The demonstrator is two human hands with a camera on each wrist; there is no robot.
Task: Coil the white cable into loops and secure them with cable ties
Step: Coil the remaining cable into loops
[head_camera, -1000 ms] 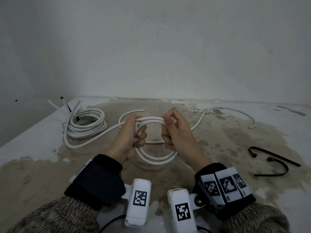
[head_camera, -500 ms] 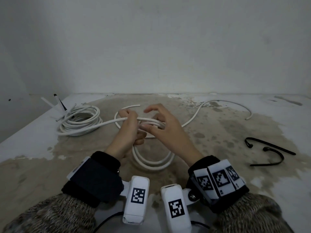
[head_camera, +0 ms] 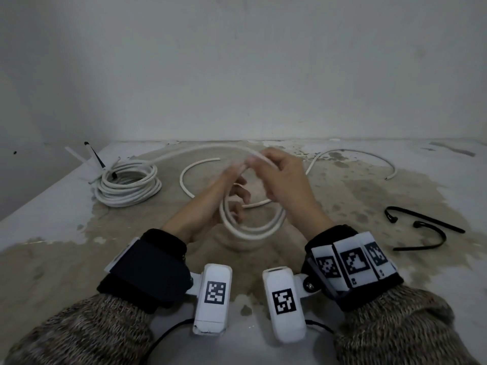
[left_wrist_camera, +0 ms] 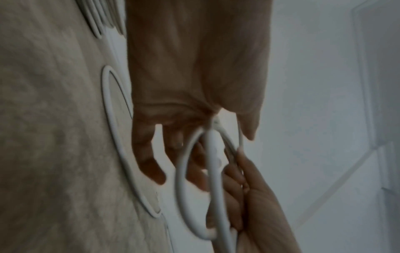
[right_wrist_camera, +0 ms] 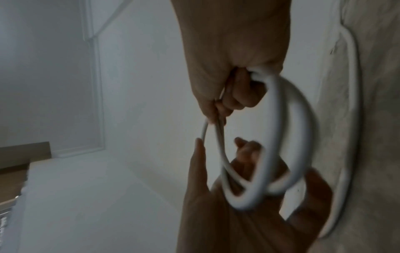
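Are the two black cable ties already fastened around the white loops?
No, both black cable ties lie loose on the table, apart from the held loops.

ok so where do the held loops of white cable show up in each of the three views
Head: held loops hang low centre, between both hands, above the table.
Left wrist: loops sit bottom centre, below the left hand, meeting the right hand.
Right wrist: loops sit right of centre, hanging from the right hand.
Shared landmark: the single cable strand lying curved on the table.
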